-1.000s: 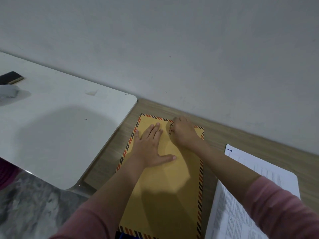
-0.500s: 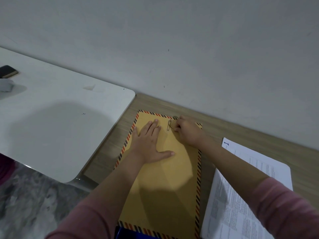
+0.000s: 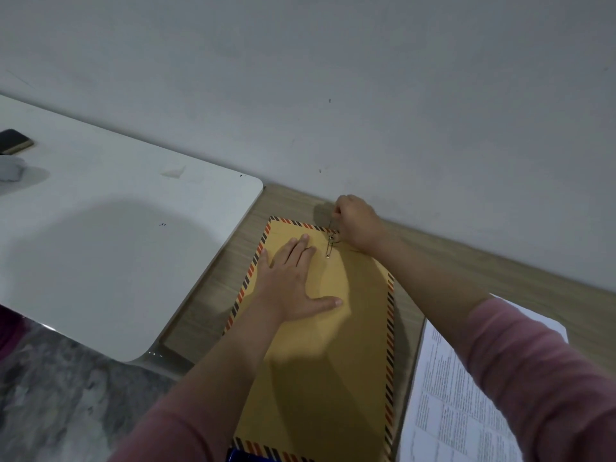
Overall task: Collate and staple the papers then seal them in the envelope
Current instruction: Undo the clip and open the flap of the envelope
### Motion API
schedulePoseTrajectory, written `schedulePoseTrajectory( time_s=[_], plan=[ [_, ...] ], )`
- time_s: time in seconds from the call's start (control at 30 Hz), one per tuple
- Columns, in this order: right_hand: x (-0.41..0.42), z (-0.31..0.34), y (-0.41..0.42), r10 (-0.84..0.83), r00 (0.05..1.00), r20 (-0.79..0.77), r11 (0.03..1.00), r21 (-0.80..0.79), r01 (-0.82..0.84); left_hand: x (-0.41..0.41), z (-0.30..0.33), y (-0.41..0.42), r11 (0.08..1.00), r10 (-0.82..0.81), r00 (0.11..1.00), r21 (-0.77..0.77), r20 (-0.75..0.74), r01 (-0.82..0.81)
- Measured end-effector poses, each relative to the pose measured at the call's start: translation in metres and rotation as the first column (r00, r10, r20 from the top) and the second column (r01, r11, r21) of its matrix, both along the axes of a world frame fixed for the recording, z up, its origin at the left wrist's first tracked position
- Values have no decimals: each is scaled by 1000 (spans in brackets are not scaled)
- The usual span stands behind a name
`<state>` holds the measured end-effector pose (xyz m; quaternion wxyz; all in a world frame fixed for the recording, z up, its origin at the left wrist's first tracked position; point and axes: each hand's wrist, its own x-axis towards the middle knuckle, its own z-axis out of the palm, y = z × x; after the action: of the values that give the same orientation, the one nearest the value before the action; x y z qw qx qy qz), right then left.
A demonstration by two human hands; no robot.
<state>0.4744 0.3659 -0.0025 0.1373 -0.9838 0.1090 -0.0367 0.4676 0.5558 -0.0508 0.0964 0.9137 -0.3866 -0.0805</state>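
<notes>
A large brown envelope (image 3: 333, 345) with a red-and-black striped border lies flat on the wooden table (image 3: 500, 278), its long side running away from the person toward the wall (image 3: 366, 78). Nothing of what it may hold can be seen; its face is closed over. The left hand (image 3: 293, 278) lies flat on the far half of the envelope, fingers straight and together, thumb spread out to the right, pressing the paper down. Just beyond and to the right of that hand, at the envelope's far edge, the right hand (image 3: 356, 221) is curled, its fingers pinching a thin string (image 3: 331, 223) that runs down to a small round fastener (image 3: 331, 238). A second small button (image 3: 328, 256) sits just nearer on the envelope, close to the left hand's fingertips, with the string stretched between the 2.

To the right of the right forearm, printed papers (image 3: 450, 395) lie on the table beside the envelope, partly covered by the pink sleeve (image 3: 533, 378). At the near end of the envelope a bit of something blue (image 3: 240, 456) shows at the bottom edge of the view; what it is cannot be told.

Well to the left of the left hand stands a white table (image 3: 116, 245) with rounded corners, bearing a dark flat object (image 3: 15, 141) and a grey lump (image 3: 10, 166) at its far left. Below it the floor (image 3: 66, 411) is mottled grey. The wall is plain and pale.
</notes>
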Motion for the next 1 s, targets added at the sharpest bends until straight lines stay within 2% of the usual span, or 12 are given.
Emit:
schedulePoseTrajectory(
  time_s=[0.2, 0.33, 0.53, 0.73, 0.87, 0.93, 1.0],
  plan=[
    [-15, -7, -24, -170, 983, -73, 969, -196, 153, 0, -2, 1, 1000, 6, 1000, -19, 5, -6],
    [-58, -11, -34, -169, 981, -95, 969, -199, 147, -1, -2, 0, 999, 22, 1000, -44, -8, -23],
    [-129, -8, -13, -107, 972, -208, 994, -53, 98, -2, -1, -2, 998, 41, 999, -37, -19, -42],
    [-142, 5, 24, 73, 993, -90, 967, 251, -48, -2, 0, -2, 999, 32, 999, -30, -4, -32],
    [-130, 5, 27, -53, 994, -93, 908, 411, 87, -2, 0, -2, 999, 31, 999, -29, -9, -32],
    [-119, 3, 30, -168, 986, -23, 856, 493, 157, -1, 0, -2, 999, 27, 1000, -30, -12, -28],
    [-105, -2, 37, -253, 967, 40, 848, 490, 202, -1, 0, -2, 999, 24, 999, -36, -23, -24]
  ],
)
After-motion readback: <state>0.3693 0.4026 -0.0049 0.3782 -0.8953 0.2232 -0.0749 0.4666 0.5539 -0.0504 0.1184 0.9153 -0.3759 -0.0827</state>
